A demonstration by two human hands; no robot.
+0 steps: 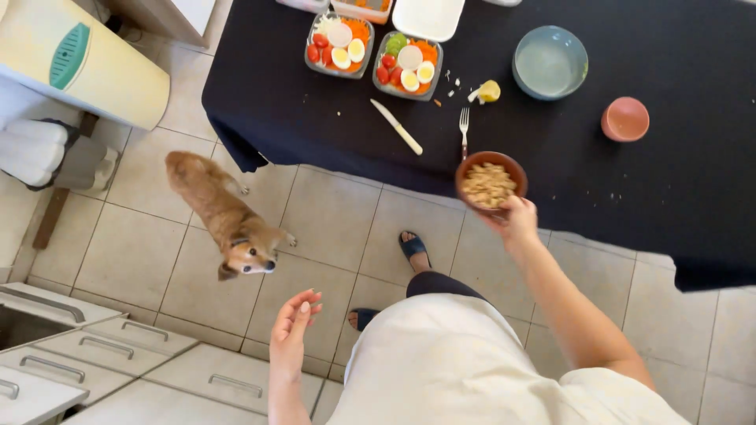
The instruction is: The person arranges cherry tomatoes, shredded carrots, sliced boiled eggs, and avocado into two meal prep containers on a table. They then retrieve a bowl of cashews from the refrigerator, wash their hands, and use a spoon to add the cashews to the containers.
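Your right hand [516, 220], right of centre in the frame, grips the near rim of a brown bowl [491, 182] of pale food pieces at the edge of the dark-clothed table [331, 126]. Your left hand [293, 327], lower centre, hangs open and empty above the tiled floor [134, 252], towards a small tan dog [224, 216] at centre left. The bowl looks rigid, breakable and moderately weighted; a rim pinch tips easily, so support beneath would likely steady it. Above lie a fork [464, 126] and a knife [397, 127].
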